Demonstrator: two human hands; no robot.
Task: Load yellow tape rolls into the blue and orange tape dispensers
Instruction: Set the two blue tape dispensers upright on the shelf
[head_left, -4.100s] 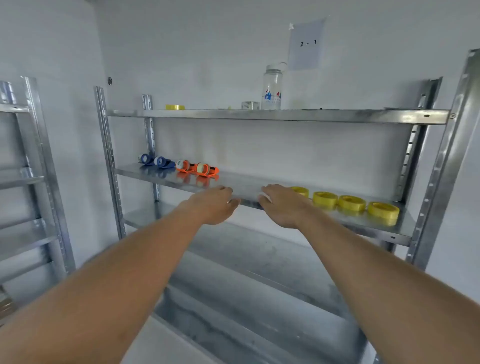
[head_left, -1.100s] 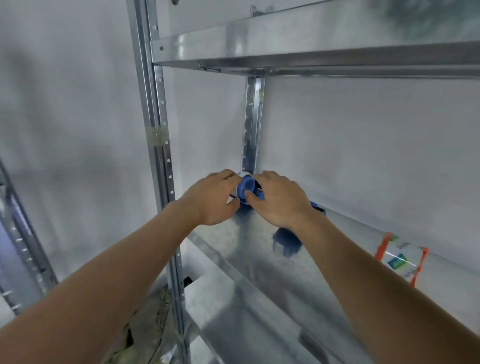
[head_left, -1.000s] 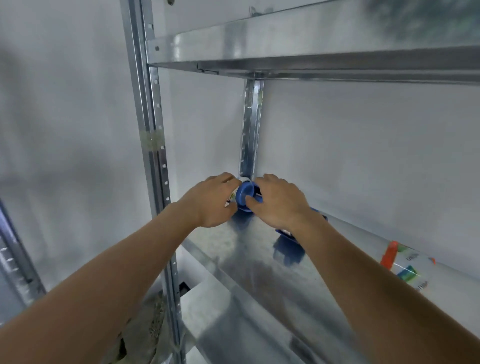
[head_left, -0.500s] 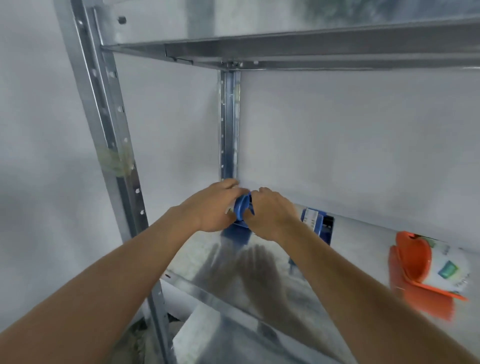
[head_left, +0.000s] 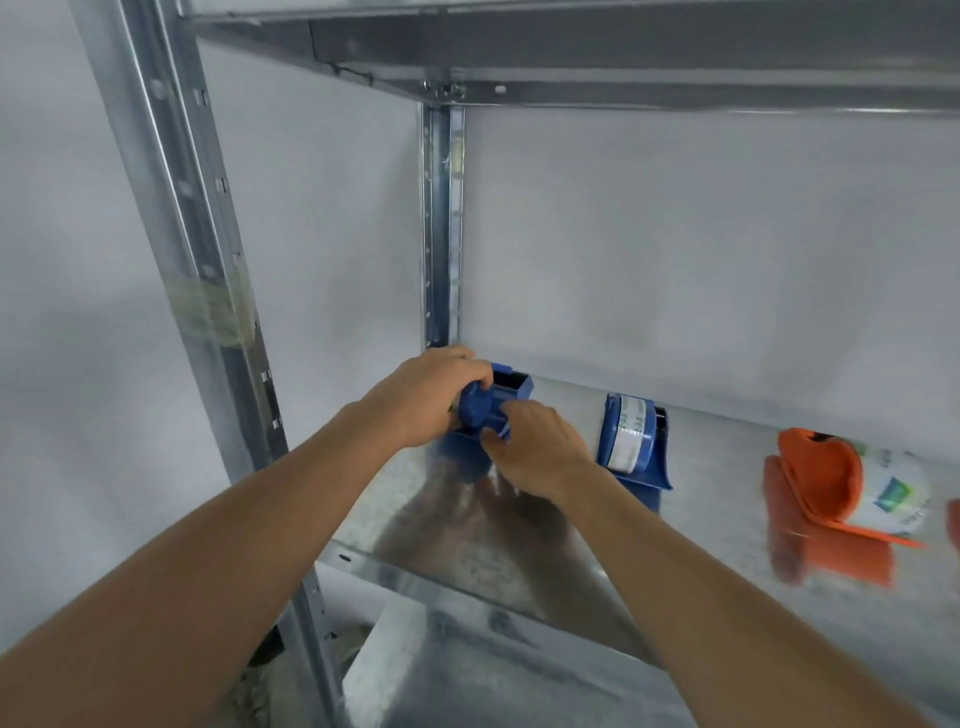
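- Currently, left hand (head_left: 434, 397) and right hand (head_left: 535, 447) both grip one blue tape dispenser (head_left: 493, 408) at the back left corner of the metal shelf (head_left: 597, 561).
- Left fingers curl over its round hub; right fingers pinch its lower edge.
- Second blue dispenser (head_left: 631, 441) stands just right of the held one, white-labelled roll inside.
- Orange dispenser (head_left: 836, 483) sits further right, blurred.

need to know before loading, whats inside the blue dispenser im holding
Both the left hand and right hand grip the blue dispenser. Its open top looks dark and hollow; no yellow roll shows. The rest is covered by fingers.
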